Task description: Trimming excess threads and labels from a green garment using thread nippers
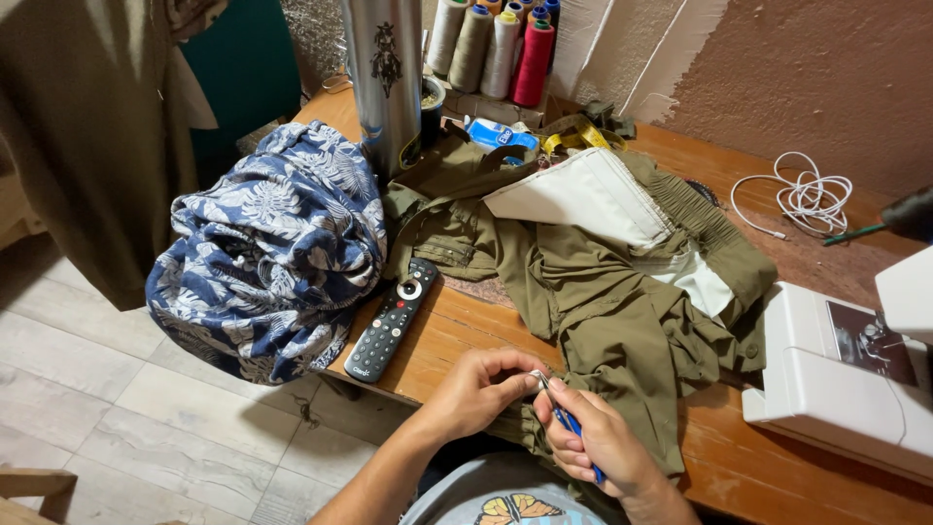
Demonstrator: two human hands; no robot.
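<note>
Right hand [603,442] is pinching a blue-handled seam ripper [566,420] tight, metal tip poking at the fabric. Left hand [478,389] is gripping a fold of the olive trousers [622,321] right at that tip, fingers closed on the cloth. Trousers are lying rumpled across the wooden table [457,335], pale lining showing. Black remote [393,319], floral blue cloth [272,248] and white sewing machine [836,379] are sitting nearby.

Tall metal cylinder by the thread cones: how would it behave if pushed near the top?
The metal cylinder stands upright, tall and narrow, so it would probably tip. Its shiny, smooth wall looks slippery. Once down, it would likely roll toward the blue floral cloth.
</note>
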